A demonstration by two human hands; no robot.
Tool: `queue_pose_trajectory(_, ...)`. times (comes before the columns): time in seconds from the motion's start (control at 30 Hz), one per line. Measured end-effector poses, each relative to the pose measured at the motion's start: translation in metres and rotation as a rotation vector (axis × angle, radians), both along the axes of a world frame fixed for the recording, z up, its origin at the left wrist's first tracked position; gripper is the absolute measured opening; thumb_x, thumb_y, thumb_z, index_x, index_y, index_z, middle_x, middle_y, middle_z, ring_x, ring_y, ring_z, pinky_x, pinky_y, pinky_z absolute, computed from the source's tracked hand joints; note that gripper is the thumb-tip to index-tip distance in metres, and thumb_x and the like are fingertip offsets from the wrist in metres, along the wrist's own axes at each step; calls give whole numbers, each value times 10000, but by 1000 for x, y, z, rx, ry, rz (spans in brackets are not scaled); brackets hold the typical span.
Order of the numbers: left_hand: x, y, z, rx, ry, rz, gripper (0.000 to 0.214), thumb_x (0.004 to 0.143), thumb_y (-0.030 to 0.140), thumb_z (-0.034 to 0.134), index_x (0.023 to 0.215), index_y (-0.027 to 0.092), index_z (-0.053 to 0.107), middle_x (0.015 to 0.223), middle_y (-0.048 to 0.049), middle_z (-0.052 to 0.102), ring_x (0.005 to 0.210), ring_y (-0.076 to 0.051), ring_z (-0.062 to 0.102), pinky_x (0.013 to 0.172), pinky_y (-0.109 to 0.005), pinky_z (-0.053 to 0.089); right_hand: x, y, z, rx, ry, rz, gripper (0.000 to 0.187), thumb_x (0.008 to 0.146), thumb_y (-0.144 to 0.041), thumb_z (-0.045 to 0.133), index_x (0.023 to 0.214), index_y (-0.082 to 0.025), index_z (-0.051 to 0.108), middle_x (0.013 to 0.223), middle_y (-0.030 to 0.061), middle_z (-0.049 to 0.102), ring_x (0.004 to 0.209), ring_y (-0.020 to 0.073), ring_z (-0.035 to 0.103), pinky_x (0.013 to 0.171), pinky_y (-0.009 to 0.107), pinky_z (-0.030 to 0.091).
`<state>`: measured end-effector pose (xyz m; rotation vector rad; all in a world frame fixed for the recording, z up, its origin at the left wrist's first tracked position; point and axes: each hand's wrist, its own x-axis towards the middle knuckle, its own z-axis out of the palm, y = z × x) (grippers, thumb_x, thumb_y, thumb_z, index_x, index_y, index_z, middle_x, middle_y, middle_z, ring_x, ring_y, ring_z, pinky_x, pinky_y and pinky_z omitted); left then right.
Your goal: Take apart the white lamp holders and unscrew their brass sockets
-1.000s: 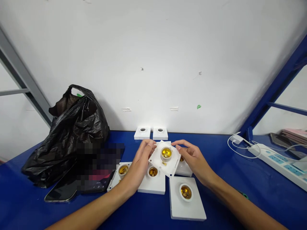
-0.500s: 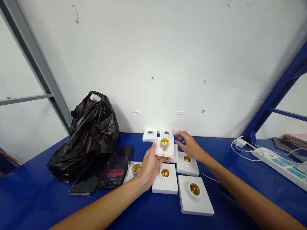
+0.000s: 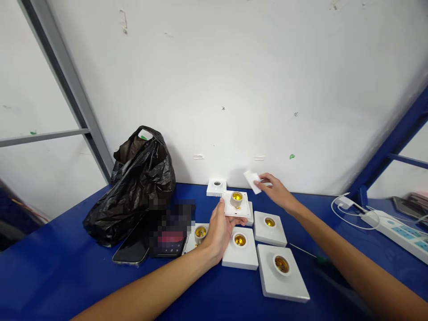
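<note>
My left hand (image 3: 222,227) is closed on a white lamp socket base (image 3: 228,207), its gold threaded socket facing up. In my right hand (image 3: 274,191) is a white square cover (image 3: 251,182), tilted and lifted off the table to the right of the base. Another white cover with a round hole (image 3: 211,189) lies at the wall behind my left hand. Several square lamp holders stand around, among them one below the left hand (image 3: 239,258), one under the right wrist (image 3: 270,234) and one nearest me (image 3: 284,283). An open socket base (image 3: 190,242) is partly hidden by my left wrist.
A black plastic bag (image 3: 140,187) slumps at the left, beside a phone (image 3: 132,249) and a dark device with a lit screen (image 3: 169,245). To the right lie a power strip (image 3: 394,227) and white cables (image 3: 334,211). The white wall (image 3: 240,89) rises behind the blue table (image 3: 203,294).
My right hand has taken hold of the right-hand cover by the wall and lifted it. My left hand keeps the socket base. The whole view has shifted slightly.
</note>
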<state>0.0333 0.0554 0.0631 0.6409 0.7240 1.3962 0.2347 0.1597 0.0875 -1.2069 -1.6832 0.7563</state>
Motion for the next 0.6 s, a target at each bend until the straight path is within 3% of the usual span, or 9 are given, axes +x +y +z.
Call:
queue_pose_trajectory(0.13, 1, -3, 3, 8, 9, -30, 380, 1153, 396, 400, 1098, 99, 630, 831, -146, 781, 611, -209, 718, 637, -306, 566, 15, -47, 1, -46, 253, 60, 461, 981, -676, 574, 1040, -250, 737, 1092, 63, 748, 1046, 267, 679, 921, 393, 568)
queue_pose_trajectory(0.23, 3, -5, 5, 10, 43, -55, 337, 1151, 386, 419, 1158, 104, 603, 843, -154, 788, 643, -227, 749, 621, -297, 560, 13, -68, -11, -87, 406, 102, 457, 972, -689, 579, 1035, -263, 731, 1071, 48, 733, 969, 242, 658, 836, 359, 562)
queue_pose_trajectory(0.4, 2, -6, 4, -11, 104, -86, 333, 1140, 418, 471, 1268, 120, 546, 931, -170, 807, 639, -219, 755, 628, -298, 569, 4, -80, -25, -189, 576, 151, 441, 976, -675, 610, 1061, -263, 744, 1002, 42, 739, 864, 224, 636, 782, 351, 556)
queue_pose_trajectory(0.6, 0, -5, 4, -13, 142, -120, 379, 1140, 434, 454, 1288, 103, 563, 903, -173, 805, 642, -217, 747, 664, -307, 586, 5, -90, -20, -263, 725, 174, 420, 991, -645, 622, 1118, -264, 743, 1093, 52, 751, 925, 232, 651, 778, 344, 566)
